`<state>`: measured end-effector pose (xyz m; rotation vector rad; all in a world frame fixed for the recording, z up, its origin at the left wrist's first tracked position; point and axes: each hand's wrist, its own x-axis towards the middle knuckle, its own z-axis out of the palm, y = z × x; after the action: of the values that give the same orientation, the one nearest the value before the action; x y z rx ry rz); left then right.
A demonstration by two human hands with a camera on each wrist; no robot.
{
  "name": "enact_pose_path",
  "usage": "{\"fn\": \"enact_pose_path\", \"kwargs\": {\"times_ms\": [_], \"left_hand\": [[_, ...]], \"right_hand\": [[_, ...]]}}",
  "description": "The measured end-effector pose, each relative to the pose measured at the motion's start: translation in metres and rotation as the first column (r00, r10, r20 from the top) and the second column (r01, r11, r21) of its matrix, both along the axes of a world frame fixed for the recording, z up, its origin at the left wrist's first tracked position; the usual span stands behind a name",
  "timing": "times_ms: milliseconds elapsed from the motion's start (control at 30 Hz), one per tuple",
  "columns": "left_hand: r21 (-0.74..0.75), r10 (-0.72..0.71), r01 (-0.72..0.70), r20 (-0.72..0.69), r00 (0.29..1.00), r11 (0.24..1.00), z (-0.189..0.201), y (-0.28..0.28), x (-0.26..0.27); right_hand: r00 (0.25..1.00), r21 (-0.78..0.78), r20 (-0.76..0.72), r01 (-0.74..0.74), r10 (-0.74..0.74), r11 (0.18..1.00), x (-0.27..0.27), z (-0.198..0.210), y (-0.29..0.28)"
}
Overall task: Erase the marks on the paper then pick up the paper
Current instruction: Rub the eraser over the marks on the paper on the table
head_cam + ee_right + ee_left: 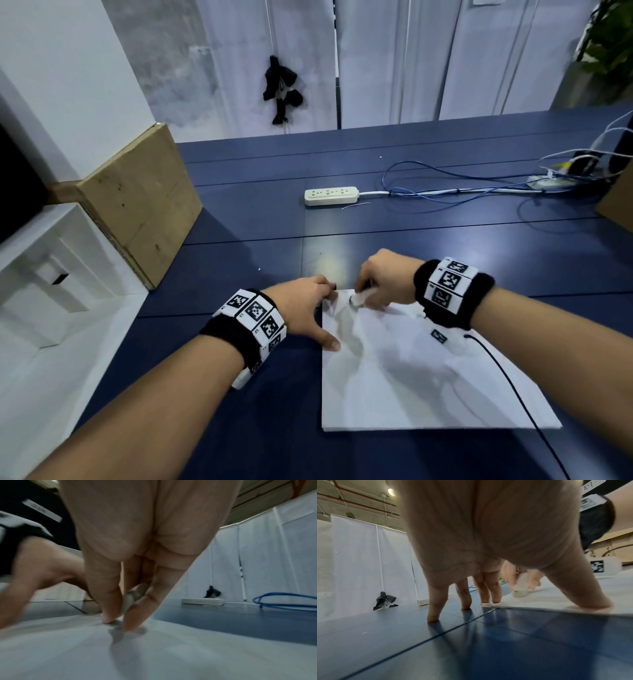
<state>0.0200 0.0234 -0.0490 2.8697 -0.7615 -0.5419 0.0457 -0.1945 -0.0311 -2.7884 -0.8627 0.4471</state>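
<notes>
A white sheet of paper [424,377] lies on the dark blue table [239,246], with grey smudges near its far left corner. My left hand [305,308] is spread with straight fingers; the thumb [583,596] and two fingertips press the paper's left edge and far corner, the other fingers stand on the table. My right hand [380,284] pinches a small white eraser [359,298] between thumb and fingers and holds its end down on the paper [154,649] near that corner. The eraser [521,588] and eraser [132,599] show in both wrist views.
A white power strip [330,196] with blue and white cables [445,185] lies farther back on the table. A cardboard box [144,205] stands at the left. A black wire [513,394] crosses the paper's right side. White curtains hang behind the table.
</notes>
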Motion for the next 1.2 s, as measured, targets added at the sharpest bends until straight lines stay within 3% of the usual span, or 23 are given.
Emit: {"fn": "enact_pose_path", "kwargs": {"times_ms": [100, 267, 467, 533, 633, 700, 900, 1000, 1133, 1200], "left_hand": [[0.014, -0.004, 0.004, 0.002, 1.000, 1.000, 0.000, 0.001, 0.001], [-0.001, -0.012, 0.012, 0.010, 1.000, 1.000, -0.002, 0.000, 0.003], [0.025, -0.016, 0.016, 0.020, 1.000, 1.000, 0.002, -0.002, 0.002], [0.023, -0.014, 0.013, 0.021, 1.000, 1.000, 0.003, -0.003, 0.001], [0.010, -0.013, 0.013, 0.016, 1.000, 1.000, 0.003, -0.004, 0.001], [0.005, -0.012, 0.012, 0.007, 1.000, 1.000, 0.002, -0.003, 0.001], [0.014, 0.004, -0.004, 0.007, 1.000, 1.000, 0.004, -0.004, 0.000], [0.010, 0.001, -0.001, 0.006, 1.000, 1.000, 0.006, -0.005, 0.000], [0.020, -0.008, 0.008, 0.001, 1.000, 1.000, 0.008, -0.008, 0.001], [0.034, -0.009, 0.009, -0.001, 1.000, 0.999, 0.009, -0.010, 0.002]], "right_hand": [[0.996, 0.051, 0.058, 0.061, -0.064, 0.997, 0.005, -0.005, -0.004], [0.978, -0.003, -0.200, -0.067, 0.065, 0.998, -0.029, 0.002, -0.010], [0.996, 0.080, 0.018, 0.082, -0.084, 0.993, 0.003, -0.003, -0.007], [0.997, 0.069, 0.047, 0.053, -0.056, 0.996, 0.000, -0.004, -0.008], [0.994, 0.000, -0.056, -0.091, 0.091, 0.996, -0.023, 0.000, -0.011], [0.982, -0.022, -0.157, -0.114, 0.109, 0.993, -0.030, 0.002, -0.010], [0.997, 0.050, 0.021, 0.067, -0.068, 0.996, 0.005, 0.001, -0.005], [0.999, 0.035, 0.045, 0.017, -0.019, 0.999, -0.004, 0.000, -0.010], [0.979, -0.022, -0.167, -0.119, 0.114, 0.993, -0.034, 0.001, -0.014], [0.986, -0.025, -0.146, -0.090, 0.086, 0.996, -0.027, -0.001, -0.014]]}}
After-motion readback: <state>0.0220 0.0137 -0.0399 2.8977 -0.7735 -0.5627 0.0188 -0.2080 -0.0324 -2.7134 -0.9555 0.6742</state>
